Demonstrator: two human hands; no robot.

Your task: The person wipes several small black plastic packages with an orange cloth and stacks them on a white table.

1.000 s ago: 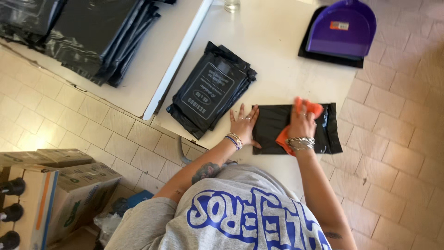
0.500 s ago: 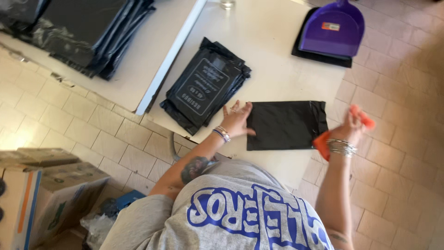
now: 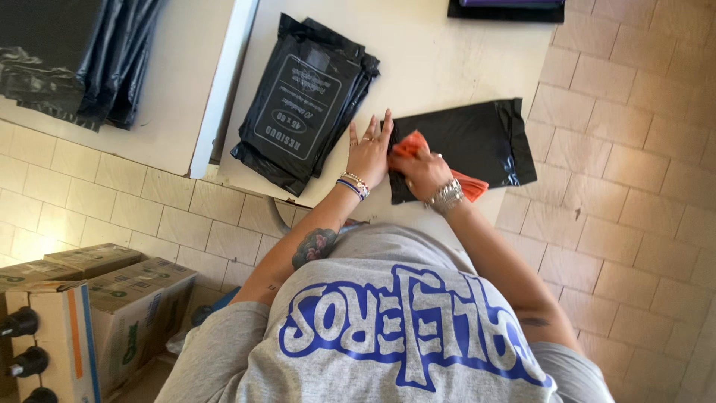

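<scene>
The left hand (image 3: 368, 153) lies flat and open, fingers spread, pressing on the left edge of a single black plastic bag (image 3: 466, 142) that's laid out flat on the white table (image 3: 440, 60). The right hand (image 3: 420, 170) is right beside it, closed around an orange cloth (image 3: 412, 144) and pushing it down on the near-left part of that same bag. Both wrists have bracelets on.

Only the one head view here, so counting from that: one flat bag under the hands, and one stack of folded black bags (image 3: 302, 101) just to the left of it on the same table, too many layers to count properly. Further left there's a second table (image 3: 179, 89) with another pile of black bags (image 3: 82, 56) on it. At the far edge, a dark tray (image 3: 507, 10) is only partly in frame. Down on the tiled floor (image 3: 634, 186), near left, two cardboard boxes (image 3: 97, 298) sit together, with three dark bottle tops (image 3: 19, 351) poking out at the frame edge.
</scene>
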